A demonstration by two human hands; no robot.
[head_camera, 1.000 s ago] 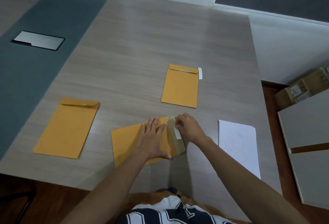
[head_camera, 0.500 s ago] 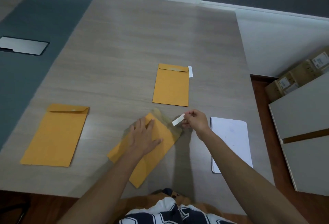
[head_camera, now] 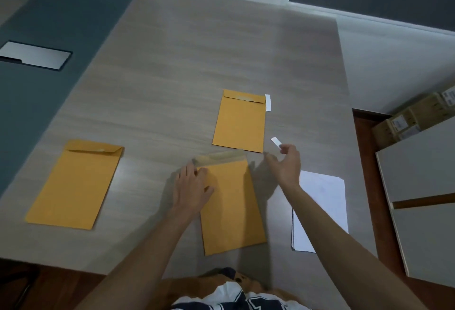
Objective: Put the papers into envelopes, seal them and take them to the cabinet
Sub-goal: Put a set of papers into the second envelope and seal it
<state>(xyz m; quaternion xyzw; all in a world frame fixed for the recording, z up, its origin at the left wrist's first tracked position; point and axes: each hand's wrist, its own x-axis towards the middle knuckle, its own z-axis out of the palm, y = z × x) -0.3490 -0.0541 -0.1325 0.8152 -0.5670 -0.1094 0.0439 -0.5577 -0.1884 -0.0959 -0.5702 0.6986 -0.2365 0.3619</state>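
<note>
A yellow envelope (head_camera: pixel 234 208) lies upright in front of me, its flap (head_camera: pixel 219 156) open and pointing away. My left hand (head_camera: pixel 192 186) rests flat on its upper left part. Right of the flap, my right hand (head_camera: pixel 285 164) hovers with fingers spread; a small white peel strip (head_camera: pixel 276 143) sits at its fingertips, the thumb apart from it. A stack of white papers (head_camera: pixel 322 201) lies to the right of the envelope. A second envelope (head_camera: pixel 240 122), flap folded down, lies farther back. A third envelope (head_camera: pixel 76 184) lies at the left.
Another white strip (head_camera: pixel 268 102) lies beside the far envelope's top right corner. Grey cabinet units (head_camera: pixel 418 162) stand to the right of the wooden table (head_camera: pixel 172 63), with cardboard boxes (head_camera: pixel 418 117) behind them. A metal cover plate (head_camera: pixel 34 55) sits in the table's dark left band.
The near envelope turned from slanted to upright under my left hand. My right hand pulled the white strip off the flap, moved up and right, and spread its fingers.
</note>
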